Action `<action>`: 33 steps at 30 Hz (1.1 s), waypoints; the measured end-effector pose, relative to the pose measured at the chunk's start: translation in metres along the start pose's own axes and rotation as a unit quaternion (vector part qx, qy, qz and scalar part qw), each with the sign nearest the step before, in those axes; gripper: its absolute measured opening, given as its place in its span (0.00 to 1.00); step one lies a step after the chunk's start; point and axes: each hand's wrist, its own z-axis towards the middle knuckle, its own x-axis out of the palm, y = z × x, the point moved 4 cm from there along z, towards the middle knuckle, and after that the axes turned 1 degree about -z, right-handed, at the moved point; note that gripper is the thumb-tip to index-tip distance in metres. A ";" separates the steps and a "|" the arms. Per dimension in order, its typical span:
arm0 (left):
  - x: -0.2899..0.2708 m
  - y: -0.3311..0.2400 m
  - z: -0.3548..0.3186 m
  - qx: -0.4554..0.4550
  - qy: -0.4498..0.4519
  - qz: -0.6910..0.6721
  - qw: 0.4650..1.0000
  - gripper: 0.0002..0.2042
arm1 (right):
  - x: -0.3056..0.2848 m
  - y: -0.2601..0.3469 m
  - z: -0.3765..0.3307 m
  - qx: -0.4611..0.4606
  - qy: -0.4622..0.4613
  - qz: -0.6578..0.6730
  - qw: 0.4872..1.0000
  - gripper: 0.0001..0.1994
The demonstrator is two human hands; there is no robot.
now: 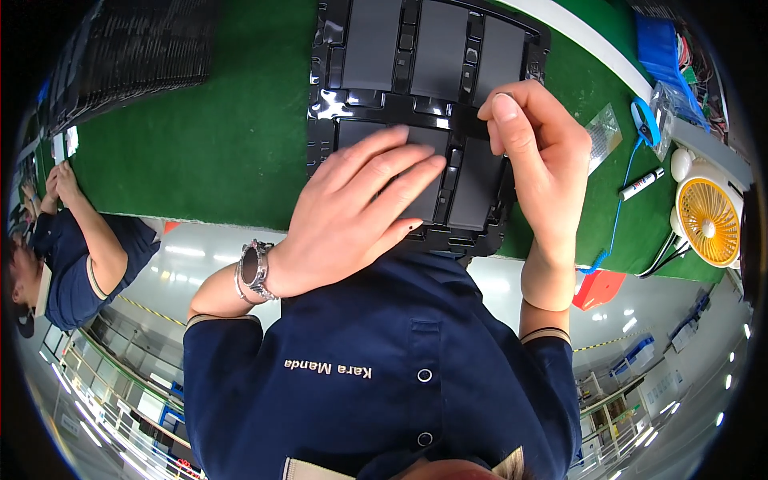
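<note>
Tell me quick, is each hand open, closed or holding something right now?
Left hand: open, fingers spread over the black tray.
Right hand: closed, thumb and fingers drawn together; whether the grip holds anything small cannot be told.

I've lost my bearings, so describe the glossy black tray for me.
On the green tabletop, find the person's left hand and right hand. The glossy black tray lies beneath their fingers. Unlike the black stack farther left, it shows flat dark-grey panels in separate compartments.
</note>
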 end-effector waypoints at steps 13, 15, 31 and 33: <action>-0.017 0.019 0.005 -0.137 -0.043 -0.331 0.933 0.27 | 0.019 0.015 -0.012 -0.115 0.123 -0.028 0.985 0.07; -0.022 0.022 0.008 -0.145 -0.046 -0.359 0.921 0.29 | 0.025 0.019 -0.017 -0.097 0.170 -0.038 0.980 0.06; -0.041 0.014 0.024 0.052 -0.160 -0.044 0.985 0.34 | 0.039 0.018 -0.024 -0.216 0.113 -0.133 0.961 0.05; -0.041 0.014 0.025 0.058 -0.163 -0.039 0.984 0.34 | 0.039 0.018 -0.024 -0.222 0.111 -0.133 0.960 0.05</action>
